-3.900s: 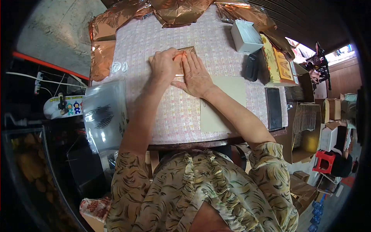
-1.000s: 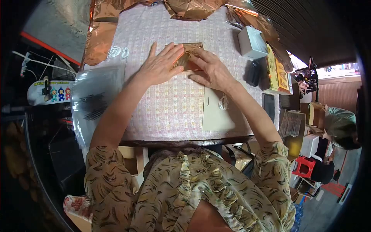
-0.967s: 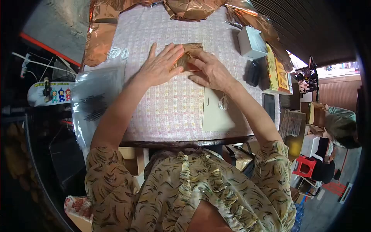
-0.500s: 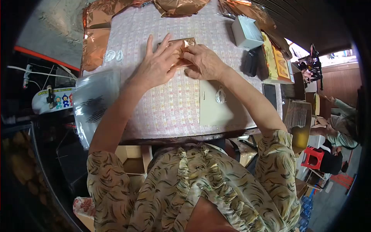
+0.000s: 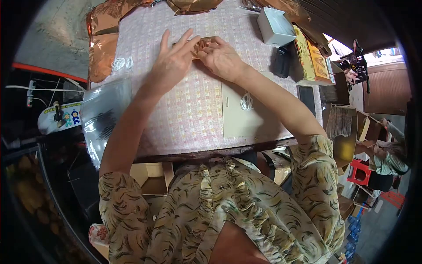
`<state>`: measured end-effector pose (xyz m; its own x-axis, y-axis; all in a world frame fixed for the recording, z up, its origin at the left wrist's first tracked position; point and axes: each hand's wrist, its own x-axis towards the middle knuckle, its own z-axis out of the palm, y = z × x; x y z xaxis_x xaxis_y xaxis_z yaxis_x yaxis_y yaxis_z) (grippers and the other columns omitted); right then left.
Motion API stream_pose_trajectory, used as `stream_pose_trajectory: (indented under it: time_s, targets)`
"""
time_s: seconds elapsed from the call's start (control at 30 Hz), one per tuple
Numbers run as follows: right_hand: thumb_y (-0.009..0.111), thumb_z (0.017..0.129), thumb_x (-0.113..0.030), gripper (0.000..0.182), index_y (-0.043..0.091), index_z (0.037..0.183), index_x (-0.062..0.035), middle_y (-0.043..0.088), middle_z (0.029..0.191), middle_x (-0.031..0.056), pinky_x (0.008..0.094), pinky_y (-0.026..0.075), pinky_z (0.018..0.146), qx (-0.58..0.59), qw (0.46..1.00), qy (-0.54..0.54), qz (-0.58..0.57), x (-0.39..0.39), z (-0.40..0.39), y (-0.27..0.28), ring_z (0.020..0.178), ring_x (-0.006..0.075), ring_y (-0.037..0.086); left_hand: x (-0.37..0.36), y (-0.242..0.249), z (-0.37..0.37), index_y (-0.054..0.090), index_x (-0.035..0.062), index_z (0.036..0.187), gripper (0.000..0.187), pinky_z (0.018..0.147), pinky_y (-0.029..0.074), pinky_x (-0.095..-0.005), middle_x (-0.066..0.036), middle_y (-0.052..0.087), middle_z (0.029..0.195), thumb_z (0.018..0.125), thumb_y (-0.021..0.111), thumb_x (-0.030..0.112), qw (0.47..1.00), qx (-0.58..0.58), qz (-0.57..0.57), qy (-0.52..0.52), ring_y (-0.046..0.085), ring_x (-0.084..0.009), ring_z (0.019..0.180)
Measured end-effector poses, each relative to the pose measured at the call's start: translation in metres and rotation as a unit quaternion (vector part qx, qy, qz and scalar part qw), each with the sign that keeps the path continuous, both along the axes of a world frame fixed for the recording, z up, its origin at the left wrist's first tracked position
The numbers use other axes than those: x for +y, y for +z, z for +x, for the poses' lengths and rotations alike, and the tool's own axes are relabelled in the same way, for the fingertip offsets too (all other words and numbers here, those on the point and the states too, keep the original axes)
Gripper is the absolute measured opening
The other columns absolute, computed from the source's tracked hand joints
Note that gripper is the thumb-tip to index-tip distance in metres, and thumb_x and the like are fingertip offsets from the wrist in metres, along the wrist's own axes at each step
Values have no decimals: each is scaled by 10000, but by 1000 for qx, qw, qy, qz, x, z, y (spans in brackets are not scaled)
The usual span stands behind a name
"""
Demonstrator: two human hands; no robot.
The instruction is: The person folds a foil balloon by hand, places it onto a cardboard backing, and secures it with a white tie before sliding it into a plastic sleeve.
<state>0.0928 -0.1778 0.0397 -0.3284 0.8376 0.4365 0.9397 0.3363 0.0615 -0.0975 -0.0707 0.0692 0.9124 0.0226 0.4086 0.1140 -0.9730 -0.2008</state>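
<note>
Evidently thin and light, the small copper-coloured foil (image 5: 199, 49) lay on the cloth-covered desk (image 5: 189, 121), beyond the pale card (image 5: 244, 123) and partly hidden beneath both hands. The left hand (image 5: 174, 62) was spread, two fingers raised clear and the others reaching to the foil's left side. The right hand (image 5: 222, 60) was bent inward, its fingers curled at the right side; whether they pinched the foil or only pressed it, I could not tell. Its bright, rumpled surface suggested something slick that creased readily, held a fold fairly well and might tear under a hard pull. It probably needed hardly any strength, just flat fingertips to steady one side and a light pinch at the opposite edge, away from the wrinkled middle. Whether anything stiffer lay inside was hidden.
</note>
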Motion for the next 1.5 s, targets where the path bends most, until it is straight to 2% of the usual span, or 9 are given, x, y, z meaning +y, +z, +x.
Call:
stream_pose_trajectory:
  time_s: [0.07, 0.17, 0.23, 0.3, 0.4, 0.6, 0.87, 1.03, 1.5]
  targets:
    - [684, 902, -220, 190, 735, 986, -58, 742, 851, 115, 450, 451, 1031, 14, 992, -72, -107, 3, -4, 13, 927, 318, 711, -1, 5, -1, 770, 10, 988, 135, 1142, 427, -574, -170, 659, 1375, 885, 686, 34, 998, -47, -42, -6, 529, -316, 1415]
    - [704, 919, -160, 128, 761, 902, -47, 746, 785, 108, 388, 514, 881, 104, 980, -149, -80, 2, 7, 40, 744, 262, 704, -24, 14, -12, 748, 14, 988, 127, 960, 551, -429, -155, 749, 1172, 952, 671, 108, 905, -233, -350, 59, 690, -302, 1194]
    - [719, 928, -129, 112, 766, 891, -34, 745, 764, 90, 342, 498, 763, 238, 959, -149, -32, 9, 43, 32, 674, 208, 665, -50, 19, -26, 750, 56, 1070, 196, 790, 582, -376, -145, 774, 978, 986, 660, 209, 797, -123, -495, 323, 756, -323, 932]
    - [748, 941, -94, 102, 776, 894, -8, 754, 774, 68, 273, 470, 605, 497, 854, -152, -29, -2, 64, 39, 620, 117, 623, -68, -15, -44, 739, -16, 1068, 181, 777, 563, -295, -138, 769, 908, 968, 691, 127, 781, -72, -567, 251, 719, -149, 853]
    - [759, 949, -101, 116, 786, 911, 5, 724, 765, 37, 261, 442, 560, 685, 698, -159, -133, -40, 83, 73, 579, 78, 573, -109, -13, -40, 747, -24, 1018, 155, 720, 566, -292, -137, 761, 835, 955, 703, 110, 774, -8, -598, 208, 725, -154, 771]
    - [748, 969, -144, 143, 774, 1029, -18, 753, 884, 15, 262, 539, 628, 788, 569, -211, -107, -118, 80, 65, 732, 97, 668, -147, -30, -15, 739, -27, 901, 195, 644, 568, -344, -174, 753, 774, 902, 775, 165, 837, -22, -500, 221, 744, -238, 681]
    - [703, 983, -115, 113, 747, 1036, -25, 730, 885, 8, 217, 472, 681, 808, 541, -181, -150, -189, 109, 35, 739, 79, 617, -144, -31, 10, 752, -19, 856, 267, 688, 588, -421, -207, 742, 775, 845, 819, 239, 862, 1, -438, 254, 748, -342, 713]
    - [712, 972, -124, 205, 719, 1131, 5, 760, 1097, 93, 297, 570, 980, 838, 501, -188, -107, -212, 106, 27, 1031, 167, 724, -139, -27, 16, 755, -12, 847, 247, 718, 597, -433, -227, 742, 807, 832, 804, 230, 857, 52, -441, 262, 751, -358, 752]
    - [749, 952, -106, 153, 744, 1060, 1, 767, 957, 76, 236, 560, 728, 866, 415, -192, -204, -171, 6, 31, 818, 124, 720, -73, -29, -76, 761, -20, 979, 329, 748, 602, -412, -186, 762, 842, 773, 843, 223, 836, -77, -424, 341, 758, -316, 787]
